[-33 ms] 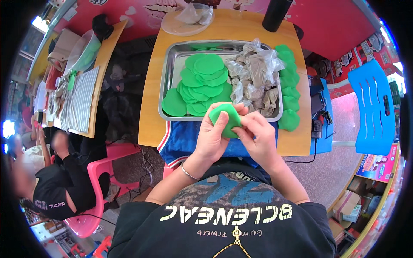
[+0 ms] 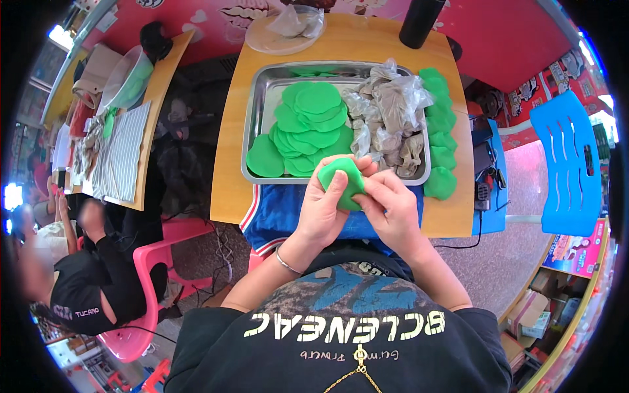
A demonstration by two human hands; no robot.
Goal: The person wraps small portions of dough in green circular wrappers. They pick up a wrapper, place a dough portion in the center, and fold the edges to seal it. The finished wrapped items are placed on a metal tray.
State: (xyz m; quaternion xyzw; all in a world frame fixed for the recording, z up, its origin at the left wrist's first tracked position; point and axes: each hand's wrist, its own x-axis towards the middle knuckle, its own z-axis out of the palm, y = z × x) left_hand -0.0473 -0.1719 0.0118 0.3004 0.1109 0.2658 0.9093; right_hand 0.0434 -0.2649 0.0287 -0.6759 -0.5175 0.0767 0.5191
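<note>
In front of my chest, at the tray's near edge, I hold a soft green round sheet (image 2: 343, 174), folded over and dough-like. My left hand (image 2: 324, 209) is closed on it from the left, thumb lying across its face. The fingers of my right hand (image 2: 391, 204) pinch its right edge. What is inside the fold is hidden. Just beyond, a metal tray (image 2: 257, 98) bears a loose pile of flat green round sheets (image 2: 312, 124). Clear plastic bags with grey-brown lumps (image 2: 392, 114) fill the tray's right side.
A row of green folded pieces (image 2: 443, 141) lies on the wooden table (image 2: 229, 144) right of the tray. Farther back are a round plate with a bag (image 2: 265, 42) and a black cylinder (image 2: 420, 23). A pink chair (image 2: 154, 262) with a seated person is at left; a blue chair (image 2: 570, 164) stands right.
My right fingertips have shifted very slightly along the sheet's right edge. Everything else looks the same.
</note>
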